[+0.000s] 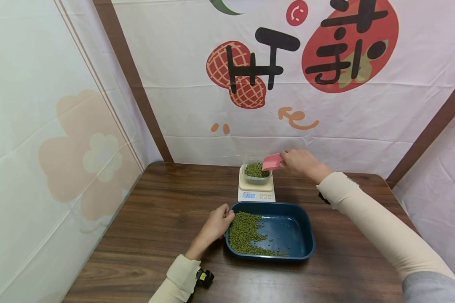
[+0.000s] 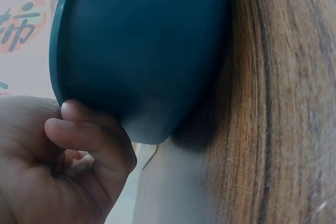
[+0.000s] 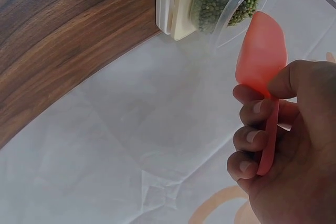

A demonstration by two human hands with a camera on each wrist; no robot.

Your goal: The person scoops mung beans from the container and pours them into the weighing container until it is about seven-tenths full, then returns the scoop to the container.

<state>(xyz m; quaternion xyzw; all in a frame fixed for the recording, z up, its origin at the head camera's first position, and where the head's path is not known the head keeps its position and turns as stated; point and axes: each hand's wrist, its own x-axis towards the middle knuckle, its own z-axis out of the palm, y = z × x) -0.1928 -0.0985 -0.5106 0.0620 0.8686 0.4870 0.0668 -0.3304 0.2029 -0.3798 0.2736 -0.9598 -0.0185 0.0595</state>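
My right hand [image 1: 302, 163] grips a pink scoop [image 1: 271, 162] by its handle, the fingers curled round it in the right wrist view. The scoop's front edge is tipped over a clear plastic container [image 1: 256, 180] with green mung beans [image 1: 255, 170] inside. That container stands on a kitchen scale [image 1: 244, 185]. At the left end of a dark blue tray [image 1: 288, 256], my left hand [image 1: 217, 221] pinches the rim. Mung beans [image 1: 244, 233] lie heaped in the tray's left part and along its near side, with a few scattered on the right.
A dark wooden table [image 1: 167, 210] carries everything, the scale near its back edge and the tray in front of it. Behind hangs a white printed cloth [image 1: 189, 147]. Another cloth wall [image 1: 79, 126] runs along the left side.
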